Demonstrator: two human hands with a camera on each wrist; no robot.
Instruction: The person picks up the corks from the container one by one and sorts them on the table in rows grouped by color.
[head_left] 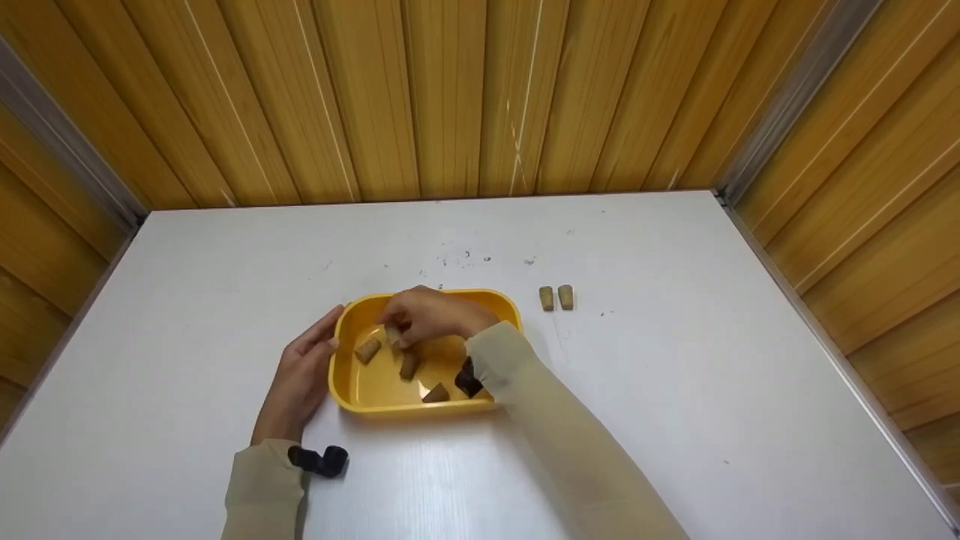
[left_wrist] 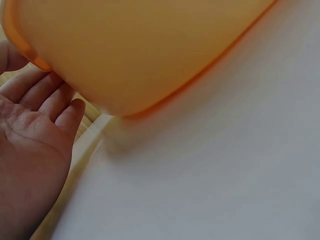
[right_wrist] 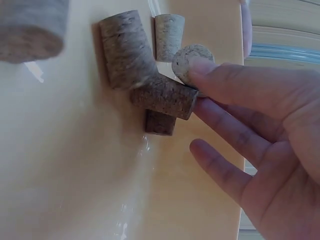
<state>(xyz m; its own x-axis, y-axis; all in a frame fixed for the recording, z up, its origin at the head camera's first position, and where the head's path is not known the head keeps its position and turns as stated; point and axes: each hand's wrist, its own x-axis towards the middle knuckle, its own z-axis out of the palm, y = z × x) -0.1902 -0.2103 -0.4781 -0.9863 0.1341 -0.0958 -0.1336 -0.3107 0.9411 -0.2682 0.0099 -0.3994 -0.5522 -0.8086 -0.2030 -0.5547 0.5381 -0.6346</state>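
Note:
A yellow tray [head_left: 450, 409] holds several tapered corks, among them one cork [head_left: 367, 350] at the left and a darker cork [head_left: 409, 365] beside it. Inside the tray, my right hand [head_left: 431, 313] pinches a pale cork [right_wrist: 193, 62] between thumb and fingers. In the right wrist view a brown cork [right_wrist: 162, 96] lies right by those fingertips. My left hand [head_left: 300, 371] rests against the tray's left wall from outside, its fingers fairly straight. The left wrist view shows that palm [left_wrist: 35, 135] beside the tray's outer wall [left_wrist: 135, 60].
Two corks [head_left: 565, 297] stand side by side on the white table [head_left: 660, 390], right of the tray. Dark specks mark the table behind the tray. Wood-patterned panels [head_left: 442, 97] enclose the back and sides. Each wrist wears a black device [head_left: 321, 460].

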